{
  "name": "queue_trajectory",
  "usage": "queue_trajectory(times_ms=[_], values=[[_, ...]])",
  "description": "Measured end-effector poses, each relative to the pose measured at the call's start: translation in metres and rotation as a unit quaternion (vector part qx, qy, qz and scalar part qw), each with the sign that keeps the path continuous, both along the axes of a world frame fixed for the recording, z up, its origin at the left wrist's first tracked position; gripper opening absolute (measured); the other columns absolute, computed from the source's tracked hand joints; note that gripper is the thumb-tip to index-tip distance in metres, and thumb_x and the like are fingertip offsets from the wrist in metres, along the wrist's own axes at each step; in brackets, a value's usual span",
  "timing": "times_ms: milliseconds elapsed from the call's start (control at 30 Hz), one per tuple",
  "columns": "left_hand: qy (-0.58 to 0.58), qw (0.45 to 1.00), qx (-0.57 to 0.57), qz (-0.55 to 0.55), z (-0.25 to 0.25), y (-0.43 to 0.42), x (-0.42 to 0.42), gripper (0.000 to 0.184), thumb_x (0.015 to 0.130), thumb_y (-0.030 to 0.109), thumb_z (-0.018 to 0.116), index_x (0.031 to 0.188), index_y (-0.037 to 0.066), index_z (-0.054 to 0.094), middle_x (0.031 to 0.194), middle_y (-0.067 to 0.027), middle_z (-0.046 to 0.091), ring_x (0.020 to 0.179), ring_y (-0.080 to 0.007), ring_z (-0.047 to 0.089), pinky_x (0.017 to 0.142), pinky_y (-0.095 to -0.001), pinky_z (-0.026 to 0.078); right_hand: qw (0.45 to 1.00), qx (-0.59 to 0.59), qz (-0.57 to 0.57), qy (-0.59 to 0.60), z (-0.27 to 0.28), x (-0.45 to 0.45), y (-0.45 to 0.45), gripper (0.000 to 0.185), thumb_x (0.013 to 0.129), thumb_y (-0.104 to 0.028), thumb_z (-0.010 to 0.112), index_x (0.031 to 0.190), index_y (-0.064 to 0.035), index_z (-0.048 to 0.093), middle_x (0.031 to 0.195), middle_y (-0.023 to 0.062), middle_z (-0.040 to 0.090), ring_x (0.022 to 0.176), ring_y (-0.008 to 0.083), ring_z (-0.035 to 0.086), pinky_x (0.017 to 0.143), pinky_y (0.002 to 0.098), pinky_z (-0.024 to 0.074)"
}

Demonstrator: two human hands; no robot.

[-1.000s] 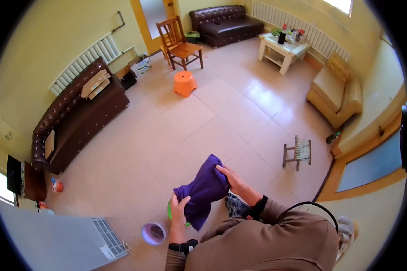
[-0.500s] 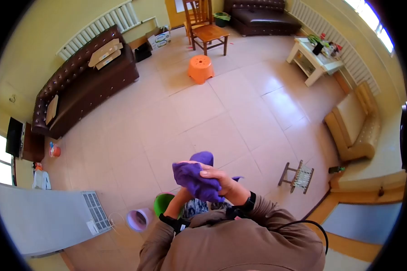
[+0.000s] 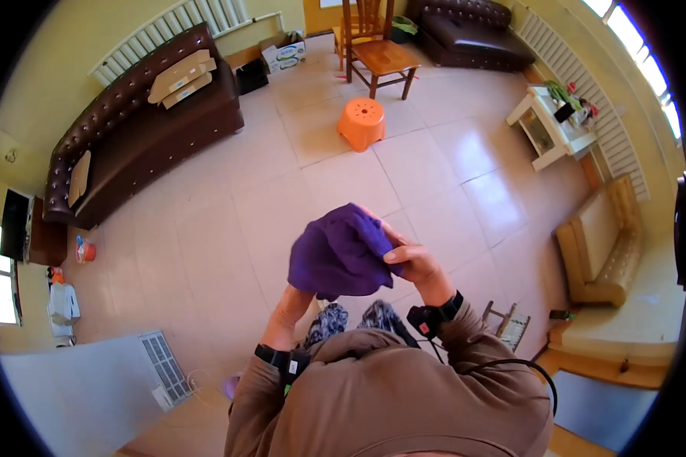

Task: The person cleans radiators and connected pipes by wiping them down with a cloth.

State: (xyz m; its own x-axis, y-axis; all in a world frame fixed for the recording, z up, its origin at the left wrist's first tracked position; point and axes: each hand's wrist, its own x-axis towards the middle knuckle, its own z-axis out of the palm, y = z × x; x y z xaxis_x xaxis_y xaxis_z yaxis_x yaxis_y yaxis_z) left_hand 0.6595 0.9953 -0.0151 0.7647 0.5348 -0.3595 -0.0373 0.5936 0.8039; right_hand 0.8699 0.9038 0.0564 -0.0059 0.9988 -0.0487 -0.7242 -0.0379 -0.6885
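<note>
A bunched purple cloth [image 3: 339, 255] is held up in front of my body, above the tiled floor. My right hand [image 3: 413, 263] grips its right edge, with the thumb on top and the fingers behind the fabric. From the lower left, my left hand [image 3: 300, 295] reaches under the cloth. The fabric hides most of its fingers, and only the wrist side of that hand shows.
An orange plastic stool [image 3: 362, 126] stands ahead, in front of a wooden chair [image 3: 381, 57]. A brown sofa [image 3: 145, 129] lines the left wall. At right are a small woven stool [image 3: 508, 327], a tan armchair [image 3: 598, 244] and a white table [image 3: 549, 126].
Both hands have moved forward, away from my body, and the bunched cloth is spread wider. The view has shifted, and the green bucket near my legs is now almost wholly hidden.
</note>
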Motion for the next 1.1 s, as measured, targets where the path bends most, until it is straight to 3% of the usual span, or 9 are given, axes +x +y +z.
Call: queue_trajectory(times_ms=[167,267,333,533,667,733,933,1033,1100], values=[[-0.210,0.964,-0.067,0.148,0.023,0.083,0.030,0.053,0.089,0.039,0.044,0.130,0.007,0.038,0.130,-0.0072,0.044,0.119,-0.0211,0.042,0.100,-0.0376,0.033,0.979,-0.134,-0.058,-0.139,-0.034,0.063,0.058,0.058,0.080,-0.013,0.056,0.134,-0.0093,0.036,0.112,0.0058,0.056,0.084,0.0082,0.056,0.069,0.0180,0.0465],[-0.277,0.940,-0.098,0.174,0.012,0.134,0.051,0.050,0.090,0.037,0.043,0.129,0.006,0.039,0.129,-0.0066,0.045,0.118,-0.0202,0.042,0.099,-0.0367,0.034,0.918,-0.262,-0.195,-0.226,-0.112,0.114,0.085,0.050,0.082,-0.016,0.058,0.128,-0.0067,0.041,0.105,0.0055,0.058,0.079,0.0093,0.056,0.063,0.0238,0.0465],[-0.119,0.973,0.079,0.180,-0.014,0.172,0.065,0.053,0.089,0.041,0.046,0.127,0.005,0.039,0.127,-0.0057,0.045,0.115,-0.0197,0.043,0.096,-0.0366,0.035,0.847,-0.330,-0.263,-0.323,-0.135,0.136,0.111,0.048,0.082,-0.017,0.058,0.126,-0.0058,0.040,0.103,0.0058,0.058,0.078,0.0102,0.056,0.065,0.0254,0.0469],[0.021,0.962,0.254,0.103,0.003,0.252,0.131,0.039,0.092,0.036,0.046,0.105,0.001,0.057,0.102,0.0001,0.057,0.097,-0.0097,0.047,0.089,-0.0273,0.036,0.950,-0.166,-0.124,-0.232,-0.111,0.185,0.203,0.057,0.085,-0.020,0.058,0.133,-0.0057,0.032,0.115,0.0099,0.054,0.097,0.0172,0.055,0.079,0.0289,0.0457],[-0.029,0.984,0.161,0.065,0.027,0.307,0.183,0.036,0.093,0.029,0.043,0.111,-0.001,0.054,0.109,-0.0027,0.055,0.101,-0.0119,0.046,0.090,-0.0268,0.036,0.968,-0.014,-0.037,-0.248,-0.065,0.216,0.285,0.077,0.079,-0.031,0.065,0.139,-0.0106,0.022,0.137,0.0118,0.035,0.127,0.0245,0.032,0.102,0.0392,0.0278],[-0.067,0.989,0.127,0.047,0.035,0.329,0.207,0.048,0.093,0.030,0.039,0.130,-0.001,0.037,0.130,-0.0090,0.043,0.120,-0.0193,0.040,0.102,-0.0340,0.030,0.954,0.010,0.042,-0.297,-0.064,0.234,0.325,0.081,0.077,-0.032,0.067,0.140,-0.0114,0.020,0.139,0.0112,0.033,0.128,0.0243,0.030,0.104,0.0388,0.0244],[-0.234,0.962,-0.017,0.143,0.019,0.414,0.273,0.045,0.094,0.030,0.035,0.128,0.000,0.038,0.128,-0.0082,0.044,0.118,-0.0203,0.040,0.102,-0.0365,0.029,0.928,-0.026,0.130,-0.349,-0.084,0.263,0.418,0.076,0.079,-0.029,0.066,0.137,-0.0026,0.025,0.136,0.0121,0.034,0.127,0.0224,0.030,0.105,0.0348,0.0233],[-0.285,0.947,-0.067,0.132,0.022,0.476,0.295,0.044,0.094,0.028,0.036,0.128,0.000,0.037,0.129,-0.0088,0.043,0.119,-0.0205,0.040,0.102,-0.0366,0.029,0.983,-0.104,-0.108,-0.109,-0.115,0.273,0.476,0.052,0.087,-0.027,0.054,0.131,-0.0052,0.036,0.129,0.0094,0.043,0.122,0.0197,0.037,0.099,0.0357,0.0309],[-0.296,0.945,-0.050,0.132,0.013,0.521,0.300,0.044,0.094,0.027,0.037,0.128,0.000,0.038,0.129,-0.0091,0.043,0.118,-0.0206,0.040,0.102,-0.0366,0.029,0.960,-0.177,-0.198,-0.091,-0.128,0.292,0.518,0.049,0.091,-0.040,0.042,0.129,-0.0089,0.038,0.131,0.0083,0.041,0.123,0.0200,0.037,0.099,0.0387,0.0302]])
